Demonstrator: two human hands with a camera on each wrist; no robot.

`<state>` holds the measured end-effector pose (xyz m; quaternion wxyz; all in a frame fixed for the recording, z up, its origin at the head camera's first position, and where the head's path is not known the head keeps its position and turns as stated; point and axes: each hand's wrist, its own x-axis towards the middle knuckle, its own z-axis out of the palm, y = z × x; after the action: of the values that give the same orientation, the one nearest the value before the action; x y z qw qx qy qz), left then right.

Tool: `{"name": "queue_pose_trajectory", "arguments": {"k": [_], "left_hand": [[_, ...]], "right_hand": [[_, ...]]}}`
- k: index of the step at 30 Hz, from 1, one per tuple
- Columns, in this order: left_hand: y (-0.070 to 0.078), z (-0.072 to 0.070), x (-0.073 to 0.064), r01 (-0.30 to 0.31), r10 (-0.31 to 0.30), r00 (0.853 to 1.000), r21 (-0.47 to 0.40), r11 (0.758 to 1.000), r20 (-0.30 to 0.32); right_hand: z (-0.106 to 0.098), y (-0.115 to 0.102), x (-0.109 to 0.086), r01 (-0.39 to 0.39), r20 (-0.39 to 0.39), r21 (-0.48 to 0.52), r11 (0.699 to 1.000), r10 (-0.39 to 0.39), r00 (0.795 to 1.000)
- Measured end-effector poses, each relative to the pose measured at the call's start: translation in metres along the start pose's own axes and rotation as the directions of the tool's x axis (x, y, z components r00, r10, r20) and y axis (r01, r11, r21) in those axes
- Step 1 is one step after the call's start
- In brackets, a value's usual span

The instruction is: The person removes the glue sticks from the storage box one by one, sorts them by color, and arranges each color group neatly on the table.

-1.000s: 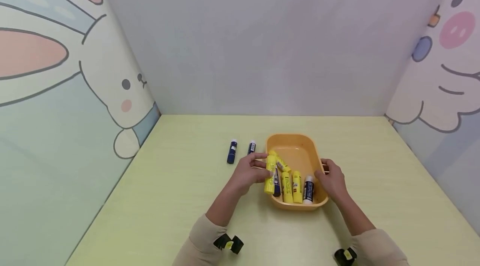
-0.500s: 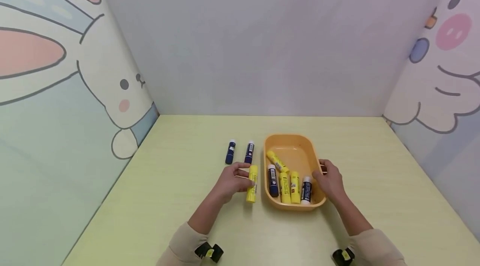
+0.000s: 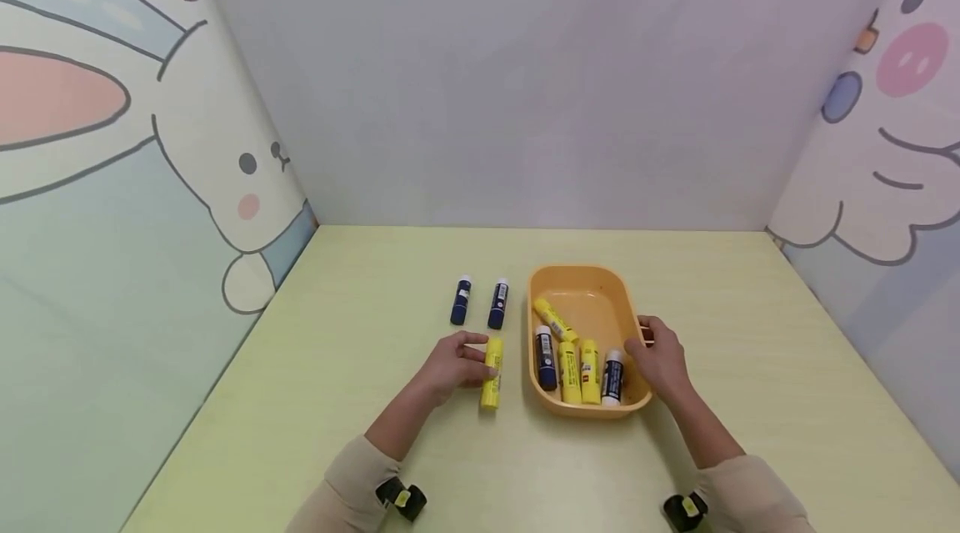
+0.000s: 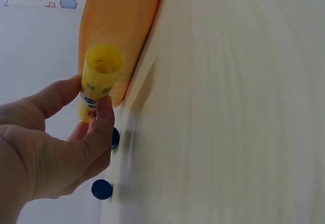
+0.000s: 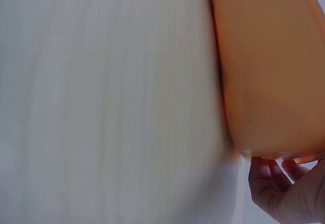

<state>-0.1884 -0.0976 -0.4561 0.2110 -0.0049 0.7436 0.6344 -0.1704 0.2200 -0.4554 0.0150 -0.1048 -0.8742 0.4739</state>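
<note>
My left hand pinches a yellow glue stick between thumb and fingers, just left of the orange plastic basket. The left wrist view shows its round hollow end facing the camera, with the basket wall behind. My right hand holds the basket by its right rim, thumb over the edge and fingers outside. Inside the basket lie several glue sticks: a slanting yellow one, a dark blue one, upright-lying yellow ones and a dark blue one with white ends.
Two dark blue glue sticks with white caps, a left one and a right one, lie side by side on the pale yellow table, beyond my left hand. Walls with cartoon animals border the table on both sides, and a plain wall stands behind.
My left hand has carried the yellow glue stick from over the basket's left edge leftward and toward me. The right hand keeps its hold on the basket, which stays nearly in place.
</note>
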Motion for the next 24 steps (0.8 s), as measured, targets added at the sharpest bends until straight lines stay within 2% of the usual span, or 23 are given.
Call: {"name": "queue_pose_trajectory", "arguments": {"k": [9,17,24], "left_hand": [[-0.0034,-0.0038,0.0011,0.031,-0.031,0.999,0.012,0.999,0.019],[-0.0068,-0.0015,0.0085,0.069,-0.069,0.998,0.023,0.997,-0.011],[-0.0086,-0.0004,0.0073,0.052,-0.05,0.998,0.043,0.998,-0.036]], "right_hand": [[-0.0003,-0.002,0.001,-0.005,-0.002,-0.002,1.0,0.005,1.0],[-0.0009,-0.0036,0.0007,-0.016,-0.001,-0.005,1.0,0.016,1.0],[-0.0004,-0.0032,-0.0003,-0.023,0.001,-0.008,1.0,0.023,1.0]]}}
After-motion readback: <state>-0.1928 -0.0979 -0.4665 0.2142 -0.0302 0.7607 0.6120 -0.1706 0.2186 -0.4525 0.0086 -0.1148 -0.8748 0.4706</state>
